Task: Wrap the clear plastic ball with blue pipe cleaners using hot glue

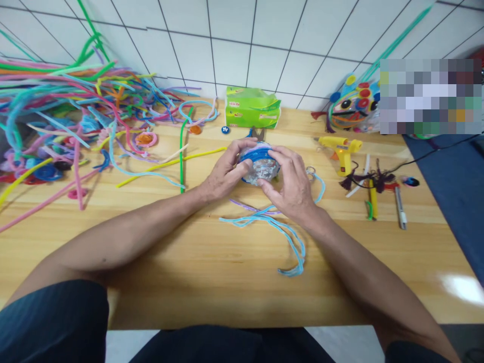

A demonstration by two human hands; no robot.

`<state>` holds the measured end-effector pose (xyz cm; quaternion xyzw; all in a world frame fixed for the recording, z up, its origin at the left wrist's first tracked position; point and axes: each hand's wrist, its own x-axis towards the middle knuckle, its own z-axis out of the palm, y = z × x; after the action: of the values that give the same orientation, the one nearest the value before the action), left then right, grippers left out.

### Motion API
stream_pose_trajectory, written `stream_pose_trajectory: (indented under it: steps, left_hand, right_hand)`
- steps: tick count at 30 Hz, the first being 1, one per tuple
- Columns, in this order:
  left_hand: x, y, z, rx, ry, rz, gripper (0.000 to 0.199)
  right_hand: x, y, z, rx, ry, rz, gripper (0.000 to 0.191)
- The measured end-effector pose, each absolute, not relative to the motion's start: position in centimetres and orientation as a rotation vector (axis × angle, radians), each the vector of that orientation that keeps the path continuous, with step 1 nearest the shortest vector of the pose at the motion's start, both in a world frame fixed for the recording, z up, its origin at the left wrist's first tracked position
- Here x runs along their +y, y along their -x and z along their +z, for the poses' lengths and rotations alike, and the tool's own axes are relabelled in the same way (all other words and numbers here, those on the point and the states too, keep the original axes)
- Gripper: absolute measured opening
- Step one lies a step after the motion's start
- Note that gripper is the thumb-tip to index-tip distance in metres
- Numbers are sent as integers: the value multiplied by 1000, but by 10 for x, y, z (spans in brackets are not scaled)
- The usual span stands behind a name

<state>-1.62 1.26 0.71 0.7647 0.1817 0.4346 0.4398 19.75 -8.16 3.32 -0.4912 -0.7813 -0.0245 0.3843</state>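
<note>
A round, clear, crinkled object with a blue band [264,170] is held between my two hands over the middle of the table. My left hand [231,171] grips its left side, thumb on the blue band. On the other side, my right hand [289,179] curls round the edge, with the thumb at the lower rim. Just beyond lie pliers with dark jaws [259,134], partly hidden by the hands. Light blue pipe cleaners [293,242] and a purple one [245,204] lie in front of the hands.
Colourful pipe cleaners [75,106] are heaped at the left. A green tissue pack [252,108] stands by the tiled wall. To the right are a yellow glue gun [342,148], a cutter knife [401,207] and dark tassels [353,181]. A decorated object [353,106] sits at the back right.
</note>
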Motion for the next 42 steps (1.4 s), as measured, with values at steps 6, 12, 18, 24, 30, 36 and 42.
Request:
stream_pose_trajectory:
  steps: [6, 12, 18, 24, 30, 36, 42]
  left_hand:
    - [12, 16, 8, 448, -1905, 1089, 46]
    - [13, 16, 7, 453, -1904, 1089, 46]
    - [13, 16, 7, 445, -1901, 1090, 46]
    - [14, 16, 5, 436, -1891, 1083, 44]
    - [15, 16, 4, 461, -1904, 1071, 48]
    - [14, 16, 5, 464, -1864, 1077, 46]
    - [14, 16, 4, 455, -1862, 1089, 48]
  right_hand:
    - [-82, -198, 33, -1995, 1273, -45, 67]
    - [-82, -197, 32, -1983, 1251, -57, 66]
    - [-82, -197, 33, -1987, 1271, -37, 67]
    - [-81, -197, 32, -1986, 1263, -69, 66]
    - [-81, -198, 32, -1988, 1275, -43, 66]
    - [-80, -198, 31, -1986, 1253, -92, 65]
    - [-80, -198, 30, -1978, 1272, -40, 66]
